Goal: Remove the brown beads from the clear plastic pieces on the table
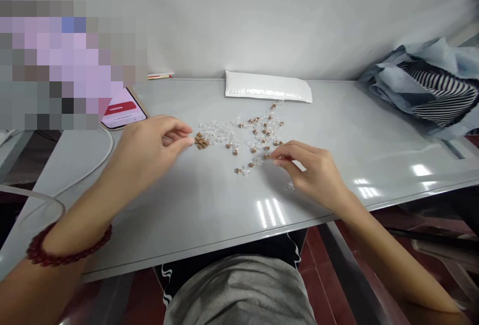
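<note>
My left hand [157, 140] is at the left edge of a small pile of brown cork-like stoppers [202, 140]. Its thumb and forefinger tips are slightly apart, with nothing visible between them. Just right of that pile lies a heap of tiny clear bottles [217, 133] without stoppers. Farther right, several tiny clear bottles with brown stoppers [265, 132] are scattered over the table. My right hand [307, 167] pinches one tiny stoppered bottle [266, 157] between thumb and forefinger at the near side of this scatter. A few small clear pieces [289, 186] lie below the right hand.
The grey table [179, 225] meets a white wall. A white padded envelope [267, 87] lies at the back. At the left are a phone [123, 110], a white cable [86, 172] and a thin stick-like item [160, 76]. A bundle of denim and striped cloth [430, 85] sits at the right.
</note>
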`<control>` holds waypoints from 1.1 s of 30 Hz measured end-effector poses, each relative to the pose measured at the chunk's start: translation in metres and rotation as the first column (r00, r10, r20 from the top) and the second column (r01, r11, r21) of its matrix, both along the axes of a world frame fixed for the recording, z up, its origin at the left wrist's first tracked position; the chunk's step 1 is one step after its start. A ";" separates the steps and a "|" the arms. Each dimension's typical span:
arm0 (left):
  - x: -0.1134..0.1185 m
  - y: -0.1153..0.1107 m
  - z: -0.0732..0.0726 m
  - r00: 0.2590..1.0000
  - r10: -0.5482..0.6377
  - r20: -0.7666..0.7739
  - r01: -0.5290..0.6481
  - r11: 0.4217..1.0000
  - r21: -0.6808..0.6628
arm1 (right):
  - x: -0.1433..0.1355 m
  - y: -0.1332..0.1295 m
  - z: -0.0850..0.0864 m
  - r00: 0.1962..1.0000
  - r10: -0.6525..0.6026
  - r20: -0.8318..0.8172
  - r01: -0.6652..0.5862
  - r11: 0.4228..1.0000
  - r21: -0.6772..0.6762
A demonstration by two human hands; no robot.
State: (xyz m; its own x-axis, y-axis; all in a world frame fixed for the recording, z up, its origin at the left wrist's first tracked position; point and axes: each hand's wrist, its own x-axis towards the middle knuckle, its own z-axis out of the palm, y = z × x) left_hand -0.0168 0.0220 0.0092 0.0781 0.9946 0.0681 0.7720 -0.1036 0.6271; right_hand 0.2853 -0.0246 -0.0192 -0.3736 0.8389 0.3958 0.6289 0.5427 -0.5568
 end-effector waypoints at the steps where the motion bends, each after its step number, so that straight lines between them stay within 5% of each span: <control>1: -0.007 0.006 -0.003 0.993 0.024 -0.112 -0.026 1.000 -0.017 | 0.008 0.004 -0.002 0.998 -0.054 0.043 0.056 0.998 -0.032; 4: -0.019 0.018 -0.014 0.969 -0.034 -0.244 0.013 0.996 -0.088 | 0.025 0.010 -0.007 0.987 -0.117 0.108 0.125 0.989 -0.073; 9: -0.012 0.015 -0.023 0.977 -0.075 -0.200 0.064 0.996 -0.064 | 0.028 -0.013 -0.004 0.957 -0.202 0.208 0.207 0.978 -0.001; 14: -0.005 0.006 -0.015 0.999 -0.020 0.031 0.024 0.992 -0.122 | 0.020 -0.047 -0.003 0.916 -0.122 0.382 0.163 0.984 -0.077; 18: 0.008 -0.004 -0.009 0.963 -0.131 0.234 0.166 0.977 -0.136 | 0.015 -0.046 -0.005 0.932 -0.089 0.352 0.130 0.987 -0.093; 22: 0.028 -0.021 -0.005 0.887 -0.262 0.381 0.322 0.941 -0.100 | 0.004 -0.036 -0.001 0.987 0.002 0.158 -0.002 1.000 -0.002; 27: 0.043 -0.039 -0.008 0.791 -0.260 0.555 0.337 0.941 -0.040 | -0.020 -0.029 0.006 0.980 0.124 -0.157 -0.116 0.992 0.057; 33: 0.045 -0.044 -0.016 0.671 -0.384 0.635 0.335 0.920 0.202 | -0.050 -0.030 0.008 0.803 -0.060 -0.593 -0.141 0.948 -0.286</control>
State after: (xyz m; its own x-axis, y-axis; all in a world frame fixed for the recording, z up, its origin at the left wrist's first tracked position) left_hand 0.0278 -0.0224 -0.0070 0.3407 0.8906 0.3013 0.0681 -0.3430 0.9369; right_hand 0.2356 -0.0544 -0.0113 -0.1890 0.9414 0.2792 0.1057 0.3022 -0.9474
